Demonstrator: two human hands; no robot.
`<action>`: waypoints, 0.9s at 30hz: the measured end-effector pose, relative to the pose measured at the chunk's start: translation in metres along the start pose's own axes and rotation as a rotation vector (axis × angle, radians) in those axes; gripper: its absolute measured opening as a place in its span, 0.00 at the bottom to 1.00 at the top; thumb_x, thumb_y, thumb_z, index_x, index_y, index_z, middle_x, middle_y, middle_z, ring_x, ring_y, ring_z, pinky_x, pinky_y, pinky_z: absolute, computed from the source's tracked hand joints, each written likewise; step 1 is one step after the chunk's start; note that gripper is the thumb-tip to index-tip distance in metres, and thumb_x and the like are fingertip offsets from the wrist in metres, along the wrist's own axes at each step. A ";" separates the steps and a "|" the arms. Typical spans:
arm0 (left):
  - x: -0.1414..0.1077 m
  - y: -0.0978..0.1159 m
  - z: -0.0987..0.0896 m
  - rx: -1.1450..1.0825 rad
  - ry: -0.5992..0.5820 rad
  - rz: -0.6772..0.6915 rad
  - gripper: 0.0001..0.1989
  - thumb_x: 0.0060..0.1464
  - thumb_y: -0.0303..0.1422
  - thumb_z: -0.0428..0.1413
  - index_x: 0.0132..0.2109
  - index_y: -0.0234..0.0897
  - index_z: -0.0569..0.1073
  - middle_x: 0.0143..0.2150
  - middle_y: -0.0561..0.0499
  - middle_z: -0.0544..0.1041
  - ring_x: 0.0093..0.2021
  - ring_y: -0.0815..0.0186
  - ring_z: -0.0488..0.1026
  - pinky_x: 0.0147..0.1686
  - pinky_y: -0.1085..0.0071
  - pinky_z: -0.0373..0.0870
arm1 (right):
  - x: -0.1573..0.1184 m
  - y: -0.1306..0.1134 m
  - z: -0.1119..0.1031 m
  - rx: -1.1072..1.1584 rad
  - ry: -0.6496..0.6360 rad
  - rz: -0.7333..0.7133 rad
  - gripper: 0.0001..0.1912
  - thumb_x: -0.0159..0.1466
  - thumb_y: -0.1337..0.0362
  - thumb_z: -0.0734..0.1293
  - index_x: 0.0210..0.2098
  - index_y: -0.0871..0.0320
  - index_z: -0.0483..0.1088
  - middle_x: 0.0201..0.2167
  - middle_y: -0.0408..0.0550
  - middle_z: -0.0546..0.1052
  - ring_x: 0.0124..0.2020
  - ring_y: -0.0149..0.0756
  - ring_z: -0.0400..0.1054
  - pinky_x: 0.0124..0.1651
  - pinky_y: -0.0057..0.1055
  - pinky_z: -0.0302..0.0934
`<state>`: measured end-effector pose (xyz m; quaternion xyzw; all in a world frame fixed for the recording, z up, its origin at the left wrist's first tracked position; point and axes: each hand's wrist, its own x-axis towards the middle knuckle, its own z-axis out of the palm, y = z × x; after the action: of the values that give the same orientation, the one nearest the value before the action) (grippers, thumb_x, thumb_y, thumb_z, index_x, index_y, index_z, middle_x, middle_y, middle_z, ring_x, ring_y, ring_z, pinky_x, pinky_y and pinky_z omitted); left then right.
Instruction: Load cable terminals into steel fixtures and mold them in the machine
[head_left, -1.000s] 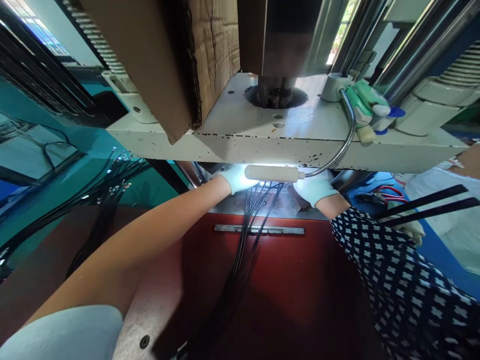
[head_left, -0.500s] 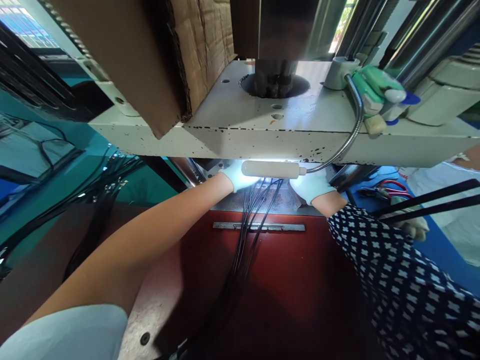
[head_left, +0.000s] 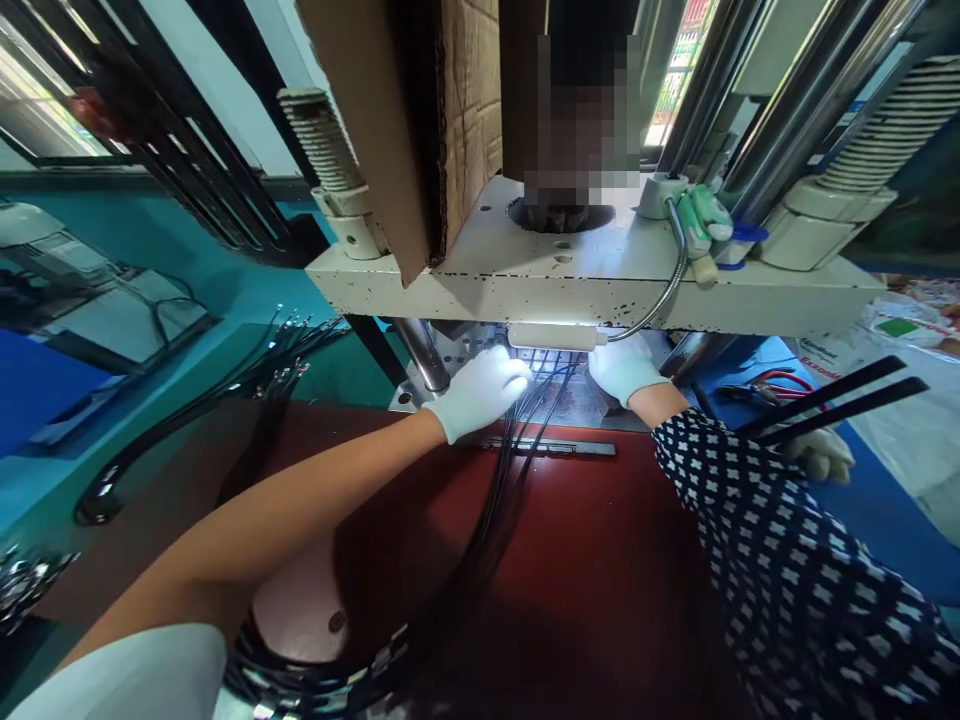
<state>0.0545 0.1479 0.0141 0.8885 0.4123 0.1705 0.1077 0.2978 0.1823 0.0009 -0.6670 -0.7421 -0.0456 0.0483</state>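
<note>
My left hand [head_left: 484, 390], in a white glove, is beside the black cables [head_left: 517, 410] under the press head. Its fingers are curled together at the cables' left edge; what is between them is hidden. My right hand [head_left: 624, 368], also gloved, is to the right of the cables, close under the head's front edge. Its fingers are hidden behind the lamp and the edge. The cables run from the lit metal die area [head_left: 559, 400] toward me, over a thin metal bar [head_left: 577, 449] on the red-brown table [head_left: 600, 560].
A white lamp [head_left: 553, 336] on a flexible metal neck hangs at the front of the white press head [head_left: 450, 297]. Cardboard [head_left: 469, 130] stands on it. More cable bundles [head_left: 262, 385] lie left. Red-handled pliers [head_left: 780, 385] and a glove [head_left: 825, 452] are at right.
My left hand has come out from behind the lamp toward me, to the cables' left side. My right hand has stayed nearly in place. The view has shifted.
</note>
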 end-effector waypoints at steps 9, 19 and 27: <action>0.016 0.031 0.006 0.339 -0.081 0.027 0.17 0.64 0.36 0.48 0.44 0.33 0.79 0.42 0.40 0.76 0.47 0.52 0.70 0.48 0.57 0.66 | -0.042 0.001 -0.014 0.118 0.109 0.040 0.19 0.67 0.65 0.57 0.51 0.54 0.76 0.51 0.54 0.77 0.50 0.46 0.70 0.50 0.38 0.63; 0.022 0.044 0.018 0.404 -0.088 -0.058 0.17 0.62 0.30 0.47 0.55 0.31 0.72 0.53 0.36 0.72 0.52 0.50 0.70 0.49 0.58 0.67 | -0.064 -0.004 -0.009 0.295 0.174 0.001 0.18 0.68 0.66 0.58 0.46 0.55 0.78 0.51 0.49 0.76 0.53 0.46 0.68 0.57 0.41 0.61; 0.034 0.032 0.018 0.289 -0.043 -0.226 0.14 0.58 0.30 0.48 0.42 0.28 0.77 0.40 0.39 0.78 0.43 0.55 0.75 0.43 0.64 0.68 | -0.066 -0.006 -0.006 0.344 0.216 0.003 0.17 0.69 0.65 0.58 0.45 0.54 0.78 0.53 0.46 0.75 0.53 0.43 0.68 0.59 0.39 0.62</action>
<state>0.1044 0.1529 0.0151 0.8460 0.5275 0.0773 0.0060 0.2990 0.1154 -0.0015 -0.6411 -0.7285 0.0105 0.2410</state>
